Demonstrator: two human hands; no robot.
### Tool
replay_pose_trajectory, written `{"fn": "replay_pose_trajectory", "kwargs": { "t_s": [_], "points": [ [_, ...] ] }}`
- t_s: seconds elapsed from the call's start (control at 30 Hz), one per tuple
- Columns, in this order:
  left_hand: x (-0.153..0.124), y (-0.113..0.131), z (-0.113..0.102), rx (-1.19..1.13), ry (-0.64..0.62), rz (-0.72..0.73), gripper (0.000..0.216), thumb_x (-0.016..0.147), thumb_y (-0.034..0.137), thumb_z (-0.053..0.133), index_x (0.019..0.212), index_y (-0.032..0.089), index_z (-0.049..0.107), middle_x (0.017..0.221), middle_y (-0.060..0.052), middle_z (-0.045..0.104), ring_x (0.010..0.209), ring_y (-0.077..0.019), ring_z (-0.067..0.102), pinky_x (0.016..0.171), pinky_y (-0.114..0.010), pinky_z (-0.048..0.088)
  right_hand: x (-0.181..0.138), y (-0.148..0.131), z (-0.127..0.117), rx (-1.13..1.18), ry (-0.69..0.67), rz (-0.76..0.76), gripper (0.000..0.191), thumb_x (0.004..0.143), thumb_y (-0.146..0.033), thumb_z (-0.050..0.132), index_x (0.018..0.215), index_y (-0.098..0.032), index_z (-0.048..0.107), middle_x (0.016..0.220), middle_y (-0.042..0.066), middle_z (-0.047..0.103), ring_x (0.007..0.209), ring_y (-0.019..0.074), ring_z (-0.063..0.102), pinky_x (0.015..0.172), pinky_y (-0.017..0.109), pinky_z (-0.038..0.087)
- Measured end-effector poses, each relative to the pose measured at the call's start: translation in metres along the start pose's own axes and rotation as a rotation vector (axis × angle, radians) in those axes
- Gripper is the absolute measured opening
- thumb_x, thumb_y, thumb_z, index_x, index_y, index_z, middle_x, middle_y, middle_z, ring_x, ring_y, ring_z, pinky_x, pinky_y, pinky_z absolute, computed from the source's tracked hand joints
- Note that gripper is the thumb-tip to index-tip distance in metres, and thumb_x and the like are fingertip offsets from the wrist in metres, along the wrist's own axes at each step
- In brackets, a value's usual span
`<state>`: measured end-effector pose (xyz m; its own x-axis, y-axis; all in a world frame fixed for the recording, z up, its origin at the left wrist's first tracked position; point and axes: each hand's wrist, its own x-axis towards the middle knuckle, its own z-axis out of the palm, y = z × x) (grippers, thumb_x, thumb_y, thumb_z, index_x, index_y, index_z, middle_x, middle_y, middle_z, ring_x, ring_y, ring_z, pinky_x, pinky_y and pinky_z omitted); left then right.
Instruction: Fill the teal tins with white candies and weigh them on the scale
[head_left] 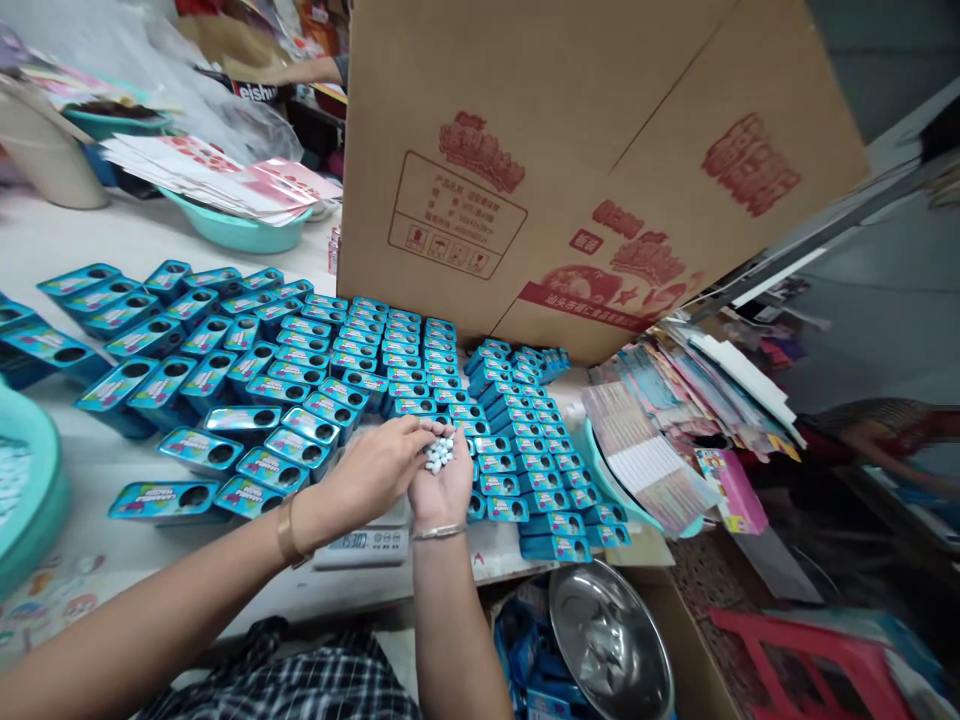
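Observation:
My right hand (444, 490) is turned palm up and cupped round a small heap of white candies (439, 455). My left hand (375, 462) reaches over from the left, its fingers bent together against the edge of that heap; what its fingertips hold is hidden. Beneath both hands stands a digital scale (373, 546) with a lit display, its top mostly covered by my hands and something clear. Rows of blue boxes (197, 448), each with a dark round hole in its top, surround the hands on the left, behind and on the right.
A large cardboard carton (570, 80) stands behind the boxes. At the left edge is a turquoise basin (45, 500) of white pieces. Another basin (592, 465) holds paper stacks at right. Below the table edge, a metal bowl (611, 640) lies over blue packs. Other people's arms show farther off.

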<state>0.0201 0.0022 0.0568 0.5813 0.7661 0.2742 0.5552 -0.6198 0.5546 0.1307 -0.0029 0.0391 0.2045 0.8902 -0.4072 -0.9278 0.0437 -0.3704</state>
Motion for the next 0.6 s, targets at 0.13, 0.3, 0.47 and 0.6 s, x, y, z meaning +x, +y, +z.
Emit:
{"fn": "replay_pose_trajectory", "kwargs": {
  "t_s": [0.13, 0.3, 0.47, 0.6],
  "points": [
    [-0.009, -0.007, 0.000, -0.095, 0.091, 0.014, 0.028, 0.096, 0.027, 0.048, 0.121, 0.023, 0.058, 0.116, -0.008, 0.063, 0.108, -0.0211, 0.059, 0.093, -0.034, 0.049, 0.002, -0.016, -0.005, 0.041, 0.030, 0.049, 0.025, 0.093, -0.023, 0.047, 0.068, -0.021, 0.047, 0.063, -0.005, 0.056, 0.063, 0.0093, 0.059, 0.071, 0.026, 0.056],
    [-0.036, -0.015, 0.019, 0.175, -0.120, -0.050, 0.058, 0.073, 0.017, 0.067, 0.128, 0.015, 0.052, 0.124, -0.018, 0.060, 0.118, -0.0367, 0.054, 0.104, -0.059, 0.038, 0.001, -0.042, -0.014, 0.037, 0.078, -0.068, 0.024, 0.084, -0.004, 0.047, 0.067, -0.020, 0.046, 0.058, -0.008, 0.050, 0.054, 0.0065, 0.055, 0.062, 0.020, 0.055],
    [-0.053, -0.029, -0.022, 0.214, -0.016, -0.113, 0.048, 0.072, 0.010, 0.059, 0.118, 0.022, 0.058, 0.111, -0.007, 0.066, 0.103, -0.0239, 0.062, 0.097, -0.040, 0.047, 0.003, -0.061, -0.018, -0.120, -0.006, -0.098, 0.021, 0.075, -0.001, 0.050, 0.070, -0.021, 0.044, 0.062, -0.009, 0.046, 0.051, 0.0070, 0.051, 0.051, 0.020, 0.050],
    [-0.078, -0.077, -0.135, 0.262, 0.348, -0.336, 0.038, 0.082, 0.026, 0.061, 0.120, 0.026, 0.058, 0.118, -0.005, 0.067, 0.102, -0.0217, 0.064, 0.087, -0.032, 0.049, 0.004, -0.074, -0.014, -0.128, 0.149, -0.079, 0.023, 0.074, 0.000, 0.045, 0.067, -0.021, 0.040, 0.060, -0.008, 0.041, 0.048, 0.0067, 0.050, 0.050, 0.020, 0.049]
  ]
}}
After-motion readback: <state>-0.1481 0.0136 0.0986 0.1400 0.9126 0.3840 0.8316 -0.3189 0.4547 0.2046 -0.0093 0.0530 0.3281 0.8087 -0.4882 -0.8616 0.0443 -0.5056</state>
